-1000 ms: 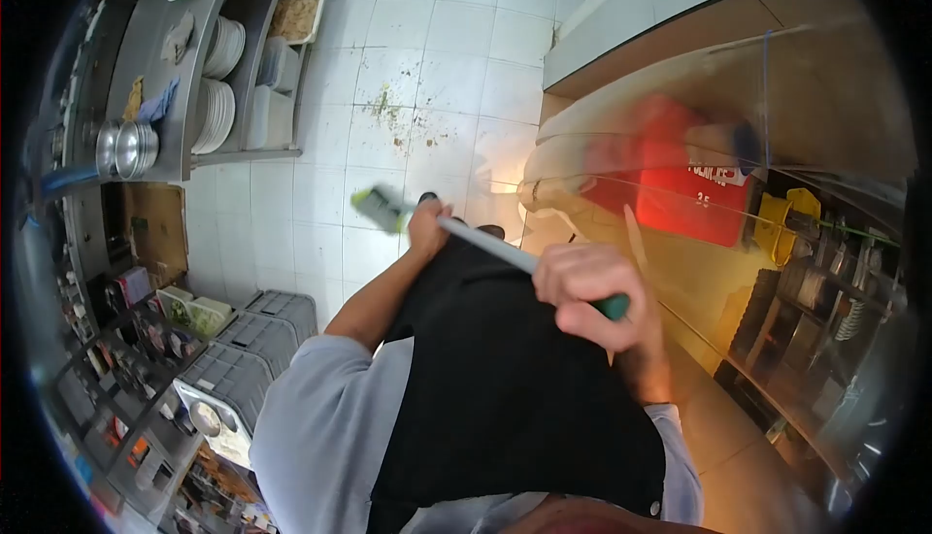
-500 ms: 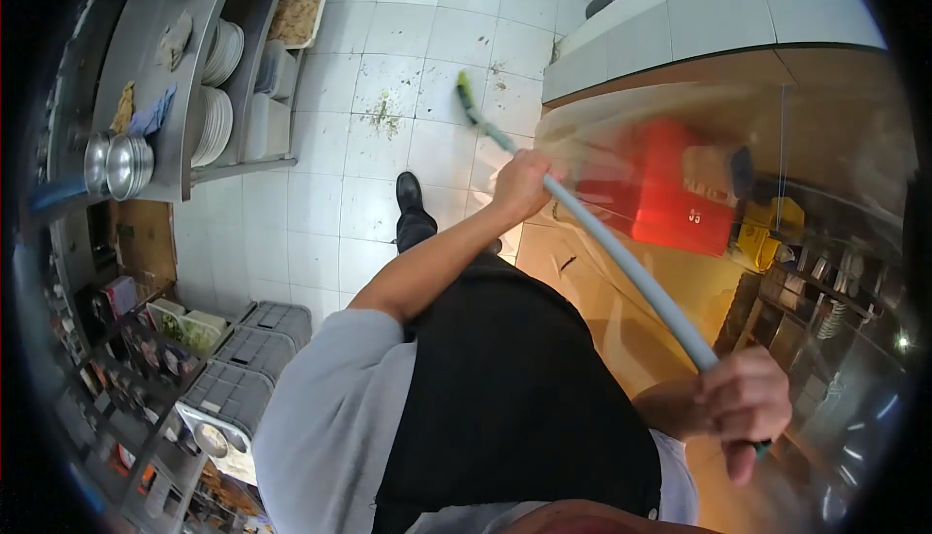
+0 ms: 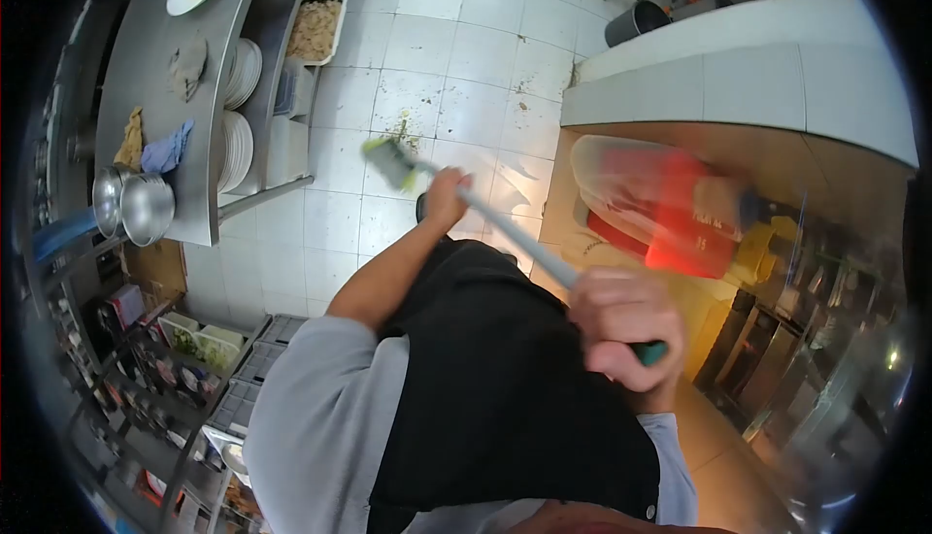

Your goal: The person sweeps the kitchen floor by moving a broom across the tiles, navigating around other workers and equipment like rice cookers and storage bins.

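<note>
Both hands grip a broom (image 3: pixel 529 248) with a long grey handle. My left hand (image 3: pixel 447 199) is closed low on the handle, near the green and grey broom head (image 3: pixel 390 162). Closed near the top end, my right hand (image 3: pixel 626 325) has a dark green tip of the handle poking out beside it. The broom head is on the white tiled floor, beside scattered greenish crumbs (image 3: pixel 406 126). The bristles are slightly blurred.
On the left, a steel shelf table (image 3: pixel 199 209) carries metal bowls (image 3: pixel 148 209), cloths and stacked plates (image 3: pixel 236 150). A tray of food (image 3: pixel 316 29) sits on its lower shelf. At right stand a tiled ledge (image 3: pixel 748 83) and a red container (image 3: pixel 694 233). Grey crates (image 3: pixel 254 364) are behind left.
The broom head has swept left across the floor to the pile of crumbs. My right hand has moved left toward my body, and my left hand has shifted left and slightly down.
</note>
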A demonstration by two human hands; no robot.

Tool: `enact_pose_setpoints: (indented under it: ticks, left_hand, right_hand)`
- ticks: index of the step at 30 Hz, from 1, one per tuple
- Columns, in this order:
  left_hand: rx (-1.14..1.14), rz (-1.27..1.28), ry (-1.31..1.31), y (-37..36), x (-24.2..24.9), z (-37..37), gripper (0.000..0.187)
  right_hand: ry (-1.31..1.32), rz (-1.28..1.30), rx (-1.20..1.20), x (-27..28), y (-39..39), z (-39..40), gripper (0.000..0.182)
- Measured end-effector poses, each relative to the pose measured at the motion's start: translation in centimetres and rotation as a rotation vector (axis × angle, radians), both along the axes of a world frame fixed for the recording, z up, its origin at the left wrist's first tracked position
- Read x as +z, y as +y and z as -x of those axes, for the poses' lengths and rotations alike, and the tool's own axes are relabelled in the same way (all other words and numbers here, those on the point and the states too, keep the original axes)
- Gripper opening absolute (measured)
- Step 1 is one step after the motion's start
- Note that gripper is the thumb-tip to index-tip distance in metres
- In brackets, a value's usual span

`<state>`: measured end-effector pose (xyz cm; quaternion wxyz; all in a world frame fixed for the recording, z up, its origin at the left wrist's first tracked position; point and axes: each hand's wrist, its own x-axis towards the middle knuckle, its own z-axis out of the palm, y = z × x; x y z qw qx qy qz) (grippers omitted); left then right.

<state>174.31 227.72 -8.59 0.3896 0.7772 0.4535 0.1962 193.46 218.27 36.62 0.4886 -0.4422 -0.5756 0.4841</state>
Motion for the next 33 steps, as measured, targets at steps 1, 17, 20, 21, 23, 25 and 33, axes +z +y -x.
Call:
enact_pose_setpoints:
  ticks: [1, 17, 20, 21, 23, 25, 33]
  left_hand:
    - [-0.047, 0.020, -0.004, 1.3, 0.5, -2.9, 0.023]
    - [0.140, -0.016, 0.285, 5.9, 6.0, -1.4, 0.036]
    - [0.207, 0.046, 0.390, 8.5, 0.5, -0.6, 0.025]
    - [0.180, 0.045, 0.357, 8.9, -2.2, -1.5, 0.023]
    - [0.121, -0.102, 0.053, 7.8, -4.1, -7.2, 0.016]
    - [0.012, 0.074, 0.034, 7.9, -1.5, -15.0, 0.017]
    - [0.130, -0.069, 0.026, 8.1, 11.6, -13.2, 0.027]
  right_hand:
    - [-0.048, -0.013, -0.110, 0.8, 0.2, 0.0, 0.046]
    - [0.111, 0.052, -0.135, -1.8, 2.6, -11.5, 0.036]
    - [0.130, -0.024, -0.025, -6.6, 5.5, -10.7, 0.027]
    - [0.023, -0.027, 0.018, -5.2, 6.0, -11.1, 0.025]
    - [-0.073, -0.017, 0.064, -2.5, 6.3, -11.8, 0.023]
    - [-0.171, -0.065, -0.032, 0.2, 5.8, -14.1, 0.027]
    - [0.147, -0.413, 0.294, 2.3, 8.2, -23.7, 0.036]
